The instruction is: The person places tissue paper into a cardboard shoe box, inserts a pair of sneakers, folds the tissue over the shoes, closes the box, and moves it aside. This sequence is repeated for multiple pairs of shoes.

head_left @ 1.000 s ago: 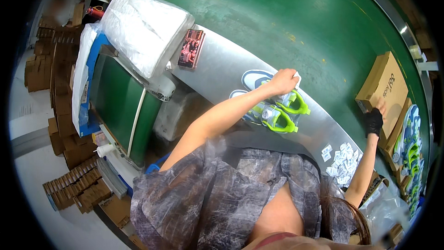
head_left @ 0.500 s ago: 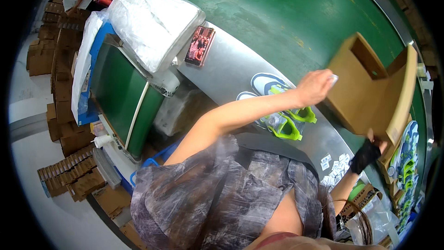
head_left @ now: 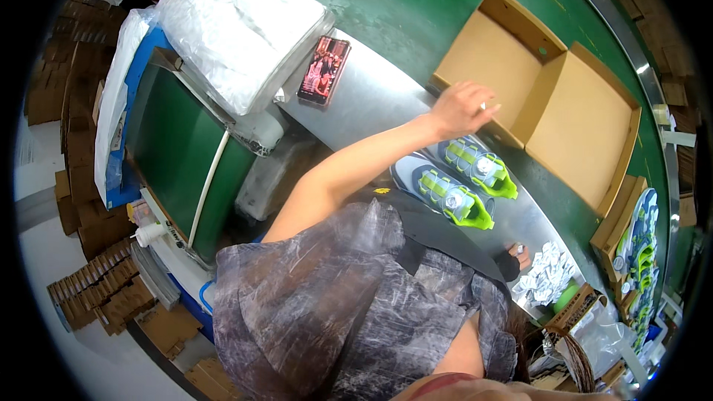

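Note:
My left hand (head_left: pixel 464 110) is closed, a bit of white showing at its fingertips like a small white packet. It is beside the near edge of an open brown cardboard shoebox (head_left: pixel 579 122), whose lid is folded back. Below that hand, a pair of grey-blue sneakers with lime-green collars (head_left: pixel 459 206) lies on the metal bench; pale stuffing shows in their openings. My right hand (head_left: pixel 520 254), in a dark fingerless glove, is at the edge of a heap of small white packets (head_left: pixel 548 276). Its fingers are pinched, with a white packet at the tips.
A phone (head_left: pixel 324 70) lies on the metal bench (head_left: pixel 371 78), near a big plastic-wrapped white bundle (head_left: pixel 238 30). The green belt (head_left: pixel 423 0) runs behind. At the right, more sneakers (head_left: pixel 645 252) stand in rows by a cardboard box (head_left: pixel 620 226). Flattened cartons are stacked on the left.
The box has gone from tilted in the air to lying open on the belt. My right hand has left it for the packet heap, and my left hand has shifted left.

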Demonstrator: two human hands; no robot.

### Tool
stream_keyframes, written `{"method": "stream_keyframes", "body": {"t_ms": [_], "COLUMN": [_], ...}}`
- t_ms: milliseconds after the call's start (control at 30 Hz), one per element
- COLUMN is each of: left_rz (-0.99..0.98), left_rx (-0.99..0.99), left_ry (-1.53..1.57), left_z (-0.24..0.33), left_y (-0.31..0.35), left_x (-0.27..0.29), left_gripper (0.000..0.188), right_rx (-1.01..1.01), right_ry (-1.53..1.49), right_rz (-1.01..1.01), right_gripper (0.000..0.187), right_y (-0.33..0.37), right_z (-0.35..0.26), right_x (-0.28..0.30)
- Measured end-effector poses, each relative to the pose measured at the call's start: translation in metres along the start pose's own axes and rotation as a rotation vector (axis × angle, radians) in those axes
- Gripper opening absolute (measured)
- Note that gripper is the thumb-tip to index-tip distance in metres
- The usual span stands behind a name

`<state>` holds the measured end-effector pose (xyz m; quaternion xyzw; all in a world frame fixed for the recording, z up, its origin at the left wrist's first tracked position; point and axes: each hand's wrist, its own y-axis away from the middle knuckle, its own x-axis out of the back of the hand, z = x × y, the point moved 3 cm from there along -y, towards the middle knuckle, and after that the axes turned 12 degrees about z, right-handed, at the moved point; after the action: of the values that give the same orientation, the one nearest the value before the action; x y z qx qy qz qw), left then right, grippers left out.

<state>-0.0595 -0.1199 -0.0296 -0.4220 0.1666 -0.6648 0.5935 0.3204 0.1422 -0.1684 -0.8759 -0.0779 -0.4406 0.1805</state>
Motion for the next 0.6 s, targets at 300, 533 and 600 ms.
{"method": "stream_keyframes", "body": {"t_ms": [300, 533, 600], "left_rz": [0.233, 0.012, -0.034], "left_rx": [0.672, 0.457, 0.501], "left_ry": [-0.384, -1.232, -1.089], "left_z": [-0.119, -0.235, -0.233], "left_y": [0.020, 0.057, 0.049], "left_x": [0.224, 0.363, 0.363], "left_gripper": [0.021, 0.030, 0.026], "right_rx": [0.118, -0.244, -0.078], "right_ry": [0.114, -0.249, -0.316], "right_rz": [-0.117, -0.177, -0.051], "right_gripper": [0.033, 0.034, 0.031], "right_y": [-0.001, 0.009, 0.003], "right_z": [-0.036, -0.012, -0.001], "right_x": [-0.015, -0.014, -0.004]}}
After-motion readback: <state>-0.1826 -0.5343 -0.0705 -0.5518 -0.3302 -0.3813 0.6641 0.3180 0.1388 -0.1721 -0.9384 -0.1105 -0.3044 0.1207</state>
